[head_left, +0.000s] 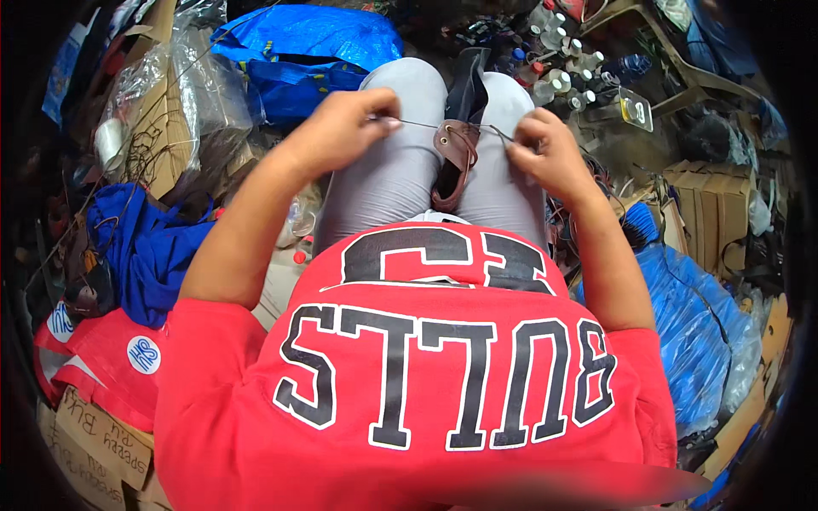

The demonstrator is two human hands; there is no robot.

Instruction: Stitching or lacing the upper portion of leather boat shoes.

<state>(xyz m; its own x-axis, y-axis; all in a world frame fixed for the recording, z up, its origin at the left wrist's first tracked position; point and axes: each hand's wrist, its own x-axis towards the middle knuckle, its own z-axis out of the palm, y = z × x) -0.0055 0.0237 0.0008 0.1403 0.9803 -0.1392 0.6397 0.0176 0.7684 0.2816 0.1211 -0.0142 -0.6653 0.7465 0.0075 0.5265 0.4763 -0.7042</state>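
Note:
Between my knees stands a brown leather shoe piece (453,152) with metal eyelets, its lower loop near my lap. A dark, flat strip-like piece (466,87) rises just beyond it. From the eyelet area a thin dark lace (501,133) runs out to both sides. My left hand (345,128) pinches the left end, and the lace looks taut across my grey-trousered thigh. On the other side my right hand (550,153) has its fingers closed on the right end. Both hands are held apart, with the leather piece midway between them.
A blue bag (311,38) lies beyond my left knee. Several plastic bottles (558,64) cluster beyond the right one. Blue cloth (145,247) and a red bag (119,362) are at my left; a cardboard box (711,209) and blue plastic wrapping (677,328) at my right.

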